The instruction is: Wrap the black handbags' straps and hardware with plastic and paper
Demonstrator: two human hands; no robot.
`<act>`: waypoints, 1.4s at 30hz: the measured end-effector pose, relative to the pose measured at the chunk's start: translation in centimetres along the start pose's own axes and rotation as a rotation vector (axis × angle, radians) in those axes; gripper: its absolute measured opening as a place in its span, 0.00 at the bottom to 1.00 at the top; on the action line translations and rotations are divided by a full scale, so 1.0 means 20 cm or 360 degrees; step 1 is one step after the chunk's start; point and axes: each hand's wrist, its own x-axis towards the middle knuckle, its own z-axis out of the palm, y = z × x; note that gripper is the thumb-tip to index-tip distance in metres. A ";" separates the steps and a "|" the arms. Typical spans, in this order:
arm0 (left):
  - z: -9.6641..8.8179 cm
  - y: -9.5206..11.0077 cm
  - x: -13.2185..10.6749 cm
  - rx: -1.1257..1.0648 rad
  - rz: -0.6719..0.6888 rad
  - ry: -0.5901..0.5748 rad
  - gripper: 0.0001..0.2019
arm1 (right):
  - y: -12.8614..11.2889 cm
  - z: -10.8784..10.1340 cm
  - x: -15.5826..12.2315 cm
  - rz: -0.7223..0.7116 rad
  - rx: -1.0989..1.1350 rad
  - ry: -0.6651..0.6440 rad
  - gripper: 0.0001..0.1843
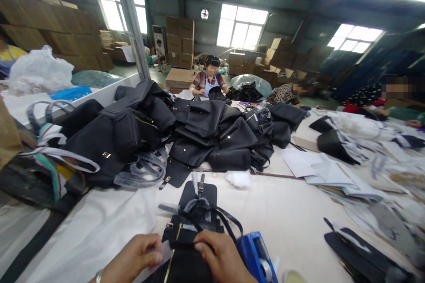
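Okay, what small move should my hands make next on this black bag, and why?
Probably wrap the translucent film around the black strap: your left hand pinches the film beside the strap, while your right hand grips the strap over the bag.

Below the right hand (221, 250), a smooth black leather-look bag (191, 266) is looking matt, a boxy blue plastic dispenser (251, 251) shining beside it.
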 end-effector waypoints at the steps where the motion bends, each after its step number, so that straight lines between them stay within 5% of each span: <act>1: 0.00 0.00 0.00 -0.0009 -0.0014 0.0000 0.09 | 0.00 0.00 0.00 -0.0001 0.0005 -0.0007 0.08; 15: -0.05 0.04 0.06 -0.0076 -0.0137 -0.0086 0.07 | 0.05 0.01 0.09 0.0014 0.0014 -0.0089 0.09; 42: -0.10 -0.07 0.24 -0.0217 -0.0300 -0.0176 0.06 | 0.22 0.02 0.21 0.0037 -0.0030 -0.0247 0.09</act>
